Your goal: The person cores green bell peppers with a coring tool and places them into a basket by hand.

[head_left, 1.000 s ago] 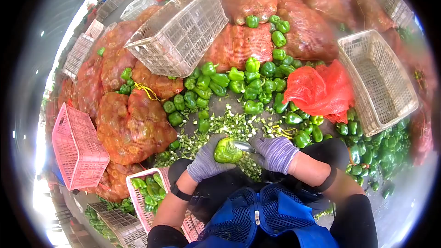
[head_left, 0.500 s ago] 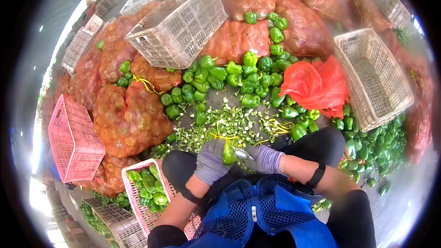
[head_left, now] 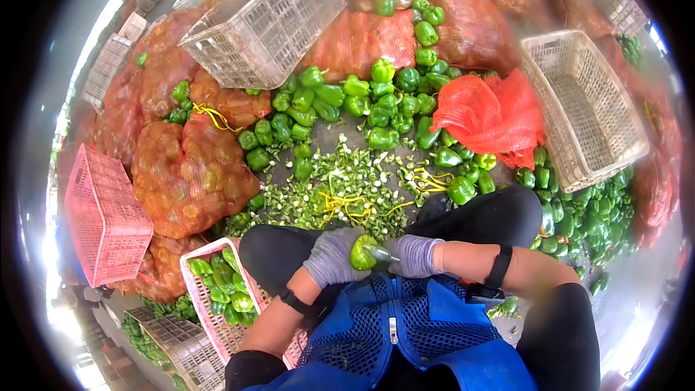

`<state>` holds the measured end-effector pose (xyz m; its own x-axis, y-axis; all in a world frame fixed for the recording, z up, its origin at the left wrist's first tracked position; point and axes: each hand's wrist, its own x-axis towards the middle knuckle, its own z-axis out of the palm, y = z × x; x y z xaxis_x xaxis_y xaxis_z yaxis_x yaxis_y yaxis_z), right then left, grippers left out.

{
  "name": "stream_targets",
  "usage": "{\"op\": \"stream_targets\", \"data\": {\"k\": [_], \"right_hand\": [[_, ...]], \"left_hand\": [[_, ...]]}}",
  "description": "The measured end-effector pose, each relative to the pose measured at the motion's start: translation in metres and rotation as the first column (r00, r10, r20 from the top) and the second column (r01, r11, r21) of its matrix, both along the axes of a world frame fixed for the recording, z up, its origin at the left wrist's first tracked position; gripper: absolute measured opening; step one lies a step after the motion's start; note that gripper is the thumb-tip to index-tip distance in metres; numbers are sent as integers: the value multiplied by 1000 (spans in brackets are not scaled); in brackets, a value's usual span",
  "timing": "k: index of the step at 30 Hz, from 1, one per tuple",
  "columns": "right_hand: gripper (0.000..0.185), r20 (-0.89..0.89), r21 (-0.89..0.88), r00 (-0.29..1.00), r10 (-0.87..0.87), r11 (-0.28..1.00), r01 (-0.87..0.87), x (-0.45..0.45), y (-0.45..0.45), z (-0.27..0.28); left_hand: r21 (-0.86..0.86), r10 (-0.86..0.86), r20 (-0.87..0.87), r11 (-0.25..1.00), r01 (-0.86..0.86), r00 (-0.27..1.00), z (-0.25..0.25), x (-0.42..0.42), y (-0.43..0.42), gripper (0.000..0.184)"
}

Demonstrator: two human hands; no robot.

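My left hand (head_left: 334, 255), in a grey-purple knit glove, is wrapped round a green bell pepper (head_left: 362, 253) above my lap. My right hand (head_left: 417, 255), gloved alike, is closed on a small knife (head_left: 382, 253); its metal blade points at the pepper and meets its side. The knife's handle is hidden in the fist. Just beyond my hands, cut pepper cores and stems (head_left: 340, 181) cover the floor, with yellow ties (head_left: 344, 205) lying on them. Whole green peppers (head_left: 382, 112) are heaped behind these scraps.
A pink crate (head_left: 210, 311) of peppers stands by my left leg, another pink crate (head_left: 108, 221) farther left. Full mesh sacks (head_left: 192, 177) lie left and behind. Pale crates (head_left: 268, 25) (head_left: 585, 112) stand around. A red net bag (head_left: 489, 116) and more peppers (head_left: 586, 217) lie right.
The bell pepper has turned in my left hand, and the knife blade now lies lower against it. My hands have drawn closer to my body. The view has shifted slightly.
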<state>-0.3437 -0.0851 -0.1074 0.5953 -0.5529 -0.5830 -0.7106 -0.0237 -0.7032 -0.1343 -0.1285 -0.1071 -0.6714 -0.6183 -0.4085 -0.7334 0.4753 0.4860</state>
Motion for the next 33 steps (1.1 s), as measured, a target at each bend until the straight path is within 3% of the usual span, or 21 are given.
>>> {"op": "stream_targets", "data": {"k": [3,4,7,8,10,13,14,15,16,19,20,21,22,24,25,26,27,30,31,32,33], "right_hand": [[40,144,228,940,-308,935,272,3,2,-28],[39,133,142,944,-303,948,284,5,3,-40],[35,237,209,904,-356,927,310,4,-2,-46],[28,175,440,875,-452,831,341,5,-13,-31],[23,195,597,769,-609,696,400,7,-17,-38],[17,201,721,584,-786,523,455,18,-28,-64],[17,186,760,490,-852,441,478,23,-33,-72],[18,165,794,389,-907,356,493,24,-38,-73],[27,128,776,418,-899,353,522,18,-46,-75],[39,182,297,596,-782,622,724,11,-57,-79],[46,68,-216,802,-594,776,593,5,-59,-102],[37,-136,-463,849,-511,790,401,0,-58,-69],[34,-323,-417,906,-274,901,124,-9,-67,-52],[28,-454,-361,891,-20,918,-163,-15,-75,-51],[31,-454,-360,891,16,911,-200,-8,-76,-31],[32,-425,-443,904,-54,883,-156,3,-72,-22],[31,-496,-407,868,17,878,-251,15,-72,2],[35,-575,-275,806,136,896,-348,31,-75,40],[36,-291,-360,956,-35,930,-75,19,-71,31],[38,24,-345,976,-217,914,212,-4,-67,15],[39,217,-255,904,-368,873,416,-12,-68,11]], "left_hand": [[-231,-24,17,972,27,1000,-10,2,-1,73],[-271,-36,38,961,45,999,-15,3,-2,73],[-300,39,112,954,-4,993,-18,3,1,72],[-285,103,152,957,-56,983,-15,-2,-2,72],[-298,198,156,943,-145,968,-19,-4,-6,74],[-83,298,373,954,-289,879,-8,-19,-23,77],[103,395,395,878,-467,829,-6,-20,-32,91],[94,466,347,846,-525,814,-19,-17,-33,90],[87,534,295,811,-579,792,-46,-12,-34,89],[77,563,89,818,-570,821,-75,-9,-29,79],[52,522,-13,852,-521,853,-70,-10,-27,78],[20,481,-110,876,-481,870,-54,-12,-24,77],[-141,406,-132,895,-423,904,-36,-16,-19,69],[-165,249,-4,955,-246,968,7,-24,-21,60],[-176,199,133,969,-175,971,25,-25,-24,51],[-405,177,22,901,-154,984,4,-11,-12,65],[-263,136,164,961,-90,977,10,-9,-16,77],[-312,141,224,948,-66,964,18,15,-16,75],[-379,168,228,923,-72,959,20,23,-13,76],[-445,193,230,893,-73,954,21,32,-11,76],[-509,285,158,844,-169,946,27,43,-8,74]]}}
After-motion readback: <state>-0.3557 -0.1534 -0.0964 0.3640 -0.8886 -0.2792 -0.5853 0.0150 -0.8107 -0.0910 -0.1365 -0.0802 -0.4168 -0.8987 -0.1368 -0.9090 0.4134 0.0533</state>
